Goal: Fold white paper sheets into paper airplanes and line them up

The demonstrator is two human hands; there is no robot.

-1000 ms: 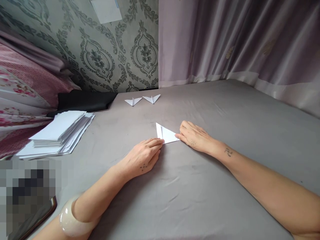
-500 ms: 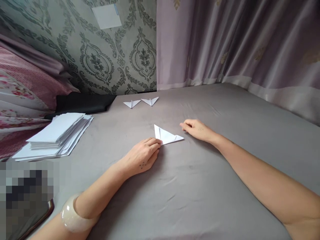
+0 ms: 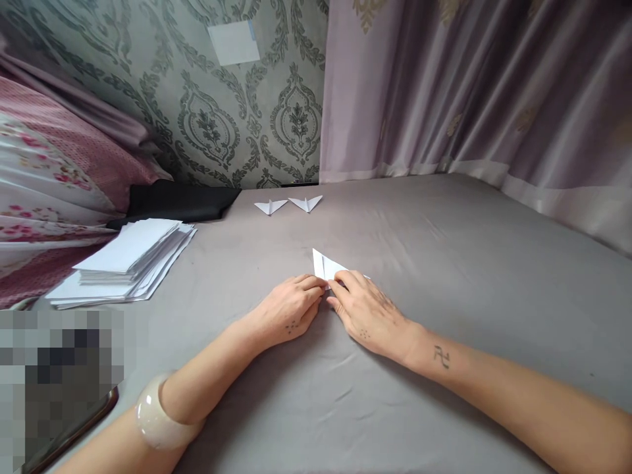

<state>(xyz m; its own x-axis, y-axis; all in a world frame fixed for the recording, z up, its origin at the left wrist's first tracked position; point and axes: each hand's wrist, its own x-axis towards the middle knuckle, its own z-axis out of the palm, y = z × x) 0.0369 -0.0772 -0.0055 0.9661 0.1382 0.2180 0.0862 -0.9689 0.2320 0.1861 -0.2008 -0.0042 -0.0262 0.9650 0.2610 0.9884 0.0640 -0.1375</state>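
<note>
A grey bedsheet [image 3: 444, 263] stretched over a bed fills the view, backed by patterned grey-green wallpaper and mauve curtains. Near the middle of it lies a white paper folded into a pointed triangle [image 3: 324, 266], flat on the sheet with its far corner free. The left hand [image 3: 289, 309] rests fingertips-down on the near left edge of the paper, and the right hand [image 3: 365, 313] lies over its right part, the fingertips of both meeting at the near edge; each grip reads as fingers pressed together onto the paper rather than closed around it. To crease well here, my judgement is that one hand should pin the layers while the other runs along the fold, since the soft sheet gives under pressure. Farther off, near the wall, sit two small white folded paper planes [image 3: 289, 205]; to the left is a loose stack of white sheets [image 3: 128, 260] beside a black cloth [image 3: 182, 201] and floral pink bedding [image 3: 44, 178].
</note>
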